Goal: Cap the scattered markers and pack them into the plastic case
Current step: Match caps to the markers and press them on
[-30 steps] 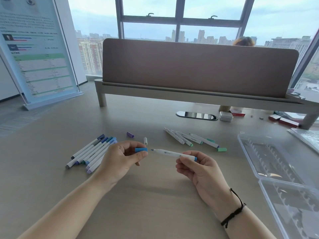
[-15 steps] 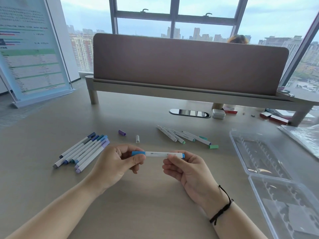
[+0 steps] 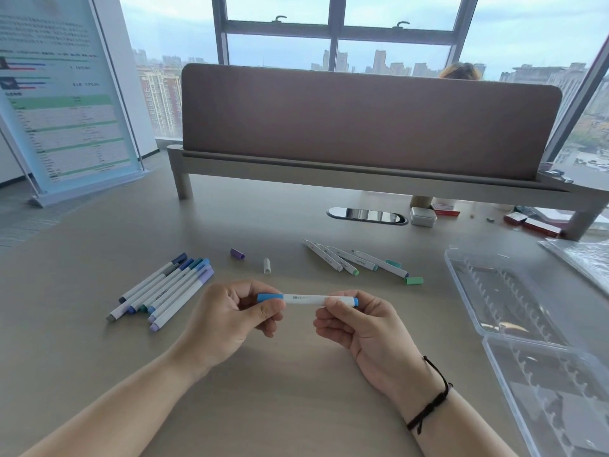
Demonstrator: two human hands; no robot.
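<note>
Item in hand: one blue marker (image 3: 308, 299), held level above the table (image 3: 296, 390). Your left hand (image 3: 227, 319) pinched its blue cap (image 3: 270, 297); your right hand (image 3: 365, 328) gripped the barrel's far end. The cap looked seated, though you could not confirm a full click.

Done: a row of capped markers (image 3: 164, 288) lay together to your left.

Outstanding: four uncapped markers (image 3: 352, 260) lay beyond your right hand, near a loose green cap (image 3: 414, 280); a purple cap (image 3: 237, 253) and a white cap (image 3: 267, 266) lay apart between the two groups. The plastic case (image 3: 527, 324) stood open at your right, its slots holding nothing, so packing had not begun.

Surroundings: a desk divider (image 3: 362, 120), a small tin (image 3: 423, 216), a display board (image 3: 66, 110). Nothing lay between your hands and the case.
</note>
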